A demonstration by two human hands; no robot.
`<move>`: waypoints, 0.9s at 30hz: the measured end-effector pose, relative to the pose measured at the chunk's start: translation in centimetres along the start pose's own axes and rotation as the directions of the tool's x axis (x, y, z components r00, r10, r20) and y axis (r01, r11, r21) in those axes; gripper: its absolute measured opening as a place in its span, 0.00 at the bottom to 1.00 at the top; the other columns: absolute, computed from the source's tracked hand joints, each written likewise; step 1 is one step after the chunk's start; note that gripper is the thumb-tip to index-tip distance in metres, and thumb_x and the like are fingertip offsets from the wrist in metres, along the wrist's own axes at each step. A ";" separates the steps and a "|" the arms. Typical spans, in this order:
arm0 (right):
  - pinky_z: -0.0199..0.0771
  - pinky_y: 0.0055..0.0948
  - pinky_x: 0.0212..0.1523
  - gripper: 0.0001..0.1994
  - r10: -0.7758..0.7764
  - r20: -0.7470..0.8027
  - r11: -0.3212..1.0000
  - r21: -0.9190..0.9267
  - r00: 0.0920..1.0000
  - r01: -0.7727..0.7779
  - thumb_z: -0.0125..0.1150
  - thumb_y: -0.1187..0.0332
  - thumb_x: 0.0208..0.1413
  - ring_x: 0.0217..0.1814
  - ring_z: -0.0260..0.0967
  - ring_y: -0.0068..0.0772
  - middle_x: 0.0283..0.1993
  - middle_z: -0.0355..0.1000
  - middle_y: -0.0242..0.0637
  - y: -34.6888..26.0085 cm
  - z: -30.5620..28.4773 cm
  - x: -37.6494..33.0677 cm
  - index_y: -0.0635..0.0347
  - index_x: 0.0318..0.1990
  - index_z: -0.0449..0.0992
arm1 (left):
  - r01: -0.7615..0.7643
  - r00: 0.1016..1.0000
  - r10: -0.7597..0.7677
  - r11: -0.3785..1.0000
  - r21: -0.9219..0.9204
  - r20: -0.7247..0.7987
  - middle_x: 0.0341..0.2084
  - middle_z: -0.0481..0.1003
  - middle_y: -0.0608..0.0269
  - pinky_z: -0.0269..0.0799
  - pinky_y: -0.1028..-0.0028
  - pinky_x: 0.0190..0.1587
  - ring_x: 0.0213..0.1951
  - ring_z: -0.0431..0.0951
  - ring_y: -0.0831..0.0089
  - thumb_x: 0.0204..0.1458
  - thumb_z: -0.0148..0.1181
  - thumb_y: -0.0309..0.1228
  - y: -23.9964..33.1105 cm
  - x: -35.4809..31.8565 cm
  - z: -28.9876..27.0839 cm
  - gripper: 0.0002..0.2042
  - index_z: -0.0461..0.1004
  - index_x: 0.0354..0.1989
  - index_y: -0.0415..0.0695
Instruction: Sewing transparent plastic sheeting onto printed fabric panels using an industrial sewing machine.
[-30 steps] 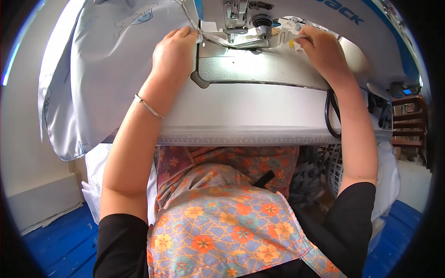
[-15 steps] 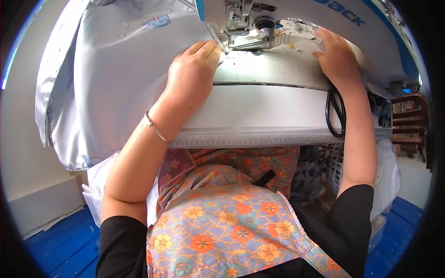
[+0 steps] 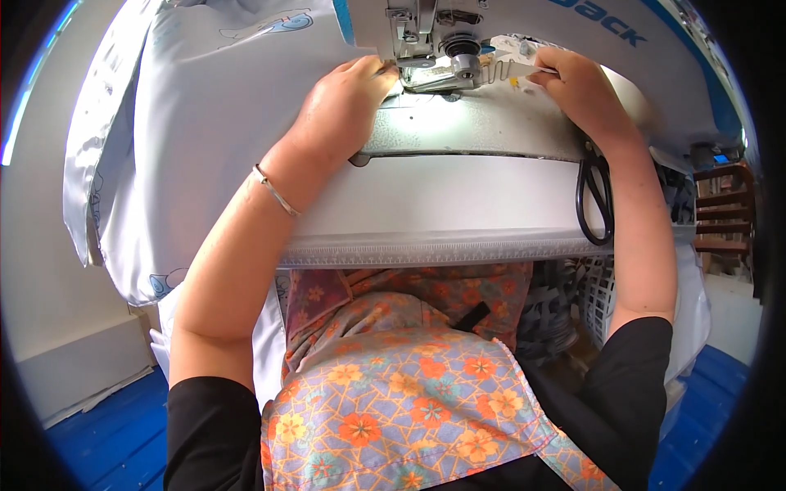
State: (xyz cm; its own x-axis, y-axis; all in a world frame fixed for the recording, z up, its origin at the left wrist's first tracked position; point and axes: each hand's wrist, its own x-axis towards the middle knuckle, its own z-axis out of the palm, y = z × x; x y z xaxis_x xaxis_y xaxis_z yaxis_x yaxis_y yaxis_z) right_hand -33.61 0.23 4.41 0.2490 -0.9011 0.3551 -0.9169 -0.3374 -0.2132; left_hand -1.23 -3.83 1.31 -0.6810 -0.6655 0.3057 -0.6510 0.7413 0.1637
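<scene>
A large piece of pale, shiny fabric (image 3: 221, 123) with small blue prints hangs over the left of the sewing machine (image 3: 540, 24). My left hand (image 3: 348, 102) is closed on the fabric's edge, just left of the presser foot (image 3: 438, 82). Its fingertips are partly hidden beside the needle area. On the other side of the foot, my right hand (image 3: 577, 86) is closed in a pinch near a bent wire guide (image 3: 501, 72). What lies between that thumb and finger is too small to make out. A lamp lights the metal bed (image 3: 475, 123) below the foot.
Black-handled scissors (image 3: 594, 200) hang over the table's front by my right forearm. A ruler strip (image 3: 442, 250) runs along the table edge. A white plastic basket (image 3: 594, 295) stands below right, and a wooden chair (image 3: 725, 209) is farther right.
My right hand has gone from spread fingers to a pinch and shifted slightly left. My left hand has moved a little up toward the needle, and the fabric has slid away from me.
</scene>
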 end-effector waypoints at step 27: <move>0.68 0.30 0.38 0.09 0.046 0.093 0.986 0.158 0.995 -0.060 0.62 0.67 0.61 0.30 0.66 0.31 0.29 0.73 0.42 -1.7 0.0 0.2 0.66 0.37 0.79 | -0.119 0.947 0.152 0.984 0.129 -0.284 0.31 0.76 0.63 0.77 0.61 0.37 0.36 0.79 0.60 0.41 0.64 0.25 -1.2 -0.2 -0.2 0.11 0.76 0.35 0.46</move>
State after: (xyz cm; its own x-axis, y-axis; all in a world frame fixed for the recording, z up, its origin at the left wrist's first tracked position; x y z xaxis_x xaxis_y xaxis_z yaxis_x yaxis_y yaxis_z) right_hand -31.97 0.63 4.83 0.2347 -0.9370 0.2589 -0.8693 -0.3215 -0.3755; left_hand -0.25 -4.55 1.30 -0.6481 -0.4924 0.5810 -0.6029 0.7978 0.0036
